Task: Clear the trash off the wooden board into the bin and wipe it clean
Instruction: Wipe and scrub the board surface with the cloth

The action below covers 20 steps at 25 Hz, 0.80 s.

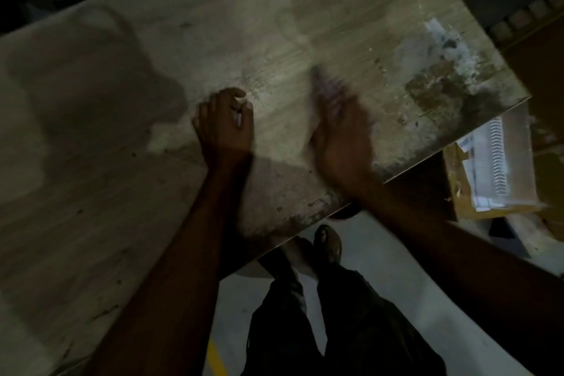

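Mid-clearing by the look of it, and nowhere near done. Down on the wooden board (274, 9), wide and pale, filling most of the view. Over at its far right corner: white scraps (439, 36) and a brown crusty patch (433, 88), not yet cleared. Along the near edge, dark grime and specks too. At mid-board, left grip (224, 119) curled closed, seemingly pinching a small pale scrap (238, 116) between thumb and fingers; too dim to name it. Just to its right, right grip (338, 128) flat and open, fingers straight, edge of the palm down on the wood, blurred as in a sweep. Judging from that: brushing loose bits by hand, wiping proper not begun. No cloth anywhere in sight. No bin to be told for sure either; off the board's right edge, only a cardboard box (457, 192) with a spiral-bound pad (494, 162) in it. Below the edge, feet (328, 241) on a pale floor. Left to do: corner mess into the bin, then a full wipe.
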Motion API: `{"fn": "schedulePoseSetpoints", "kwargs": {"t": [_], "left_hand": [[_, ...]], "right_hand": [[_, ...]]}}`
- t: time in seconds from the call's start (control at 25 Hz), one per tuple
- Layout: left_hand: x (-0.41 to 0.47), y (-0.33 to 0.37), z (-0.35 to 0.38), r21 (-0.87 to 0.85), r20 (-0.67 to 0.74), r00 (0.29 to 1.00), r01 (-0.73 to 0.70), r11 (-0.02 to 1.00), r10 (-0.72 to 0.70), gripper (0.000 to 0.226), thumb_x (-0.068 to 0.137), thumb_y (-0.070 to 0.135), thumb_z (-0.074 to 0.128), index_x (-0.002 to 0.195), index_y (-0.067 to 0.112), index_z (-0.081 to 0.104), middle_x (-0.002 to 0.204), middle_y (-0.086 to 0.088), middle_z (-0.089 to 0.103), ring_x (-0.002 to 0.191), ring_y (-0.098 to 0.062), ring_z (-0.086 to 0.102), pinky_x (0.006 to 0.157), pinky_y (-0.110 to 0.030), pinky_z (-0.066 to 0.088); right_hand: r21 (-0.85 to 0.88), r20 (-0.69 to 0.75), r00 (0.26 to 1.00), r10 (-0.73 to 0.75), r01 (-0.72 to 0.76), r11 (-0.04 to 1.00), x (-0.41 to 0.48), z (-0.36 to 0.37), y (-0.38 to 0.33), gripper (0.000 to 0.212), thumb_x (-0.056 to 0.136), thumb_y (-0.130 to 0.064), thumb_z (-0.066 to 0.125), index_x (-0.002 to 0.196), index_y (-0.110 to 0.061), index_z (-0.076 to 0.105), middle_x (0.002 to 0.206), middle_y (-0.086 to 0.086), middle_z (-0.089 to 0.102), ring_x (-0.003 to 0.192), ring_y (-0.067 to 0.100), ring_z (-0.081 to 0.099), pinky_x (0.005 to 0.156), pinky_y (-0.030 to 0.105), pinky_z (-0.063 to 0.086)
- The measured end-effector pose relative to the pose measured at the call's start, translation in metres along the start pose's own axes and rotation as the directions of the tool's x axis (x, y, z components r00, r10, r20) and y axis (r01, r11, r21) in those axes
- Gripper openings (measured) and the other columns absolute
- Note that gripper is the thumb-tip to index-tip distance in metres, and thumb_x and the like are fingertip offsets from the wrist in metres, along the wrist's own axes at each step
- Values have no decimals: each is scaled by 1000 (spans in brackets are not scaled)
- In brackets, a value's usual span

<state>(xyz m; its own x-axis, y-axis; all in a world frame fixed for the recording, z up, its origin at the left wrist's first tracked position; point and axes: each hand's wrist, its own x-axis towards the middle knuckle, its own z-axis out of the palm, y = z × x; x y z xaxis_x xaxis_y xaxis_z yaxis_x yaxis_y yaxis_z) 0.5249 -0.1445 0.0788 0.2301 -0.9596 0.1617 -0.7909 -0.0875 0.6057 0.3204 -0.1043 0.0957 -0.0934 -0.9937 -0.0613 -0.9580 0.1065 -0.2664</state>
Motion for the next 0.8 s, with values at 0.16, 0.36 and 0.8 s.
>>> {"fn": "schedulePoseSetpoints", "kwargs": {"t": [0.16,0.36,0.8], "left_hand": [[-34,18,13,147,-55,997,-49,988,58,14,97,34,49,103,28,60,100,3,62,100,-25,56,88,-43,42],[-53,62,29,108,-132,978,177,978,-162,15,93,29,52,105,26,60,101,1,63,100,-27,55,87,-42,38],[-103,137,58,62,43,979,197,978,-200,15,98,28,48,112,31,51,72,4,63,63,-19,60,60,-29,42]], "right_hand": [[167,245,810,-533,507,846,-52,-20,63,55,100,-36,42,153,-22,47,161,14,38,148,30,31,125,51,28],[45,133,944,-303,300,953,-68,-23,93,57,97,-27,52,153,-22,47,159,18,38,146,42,36,119,48,30],[40,47,724,-688,687,725,10,-19,146,62,97,-19,53,158,-25,41,164,17,36,152,35,30,125,52,25]]}}
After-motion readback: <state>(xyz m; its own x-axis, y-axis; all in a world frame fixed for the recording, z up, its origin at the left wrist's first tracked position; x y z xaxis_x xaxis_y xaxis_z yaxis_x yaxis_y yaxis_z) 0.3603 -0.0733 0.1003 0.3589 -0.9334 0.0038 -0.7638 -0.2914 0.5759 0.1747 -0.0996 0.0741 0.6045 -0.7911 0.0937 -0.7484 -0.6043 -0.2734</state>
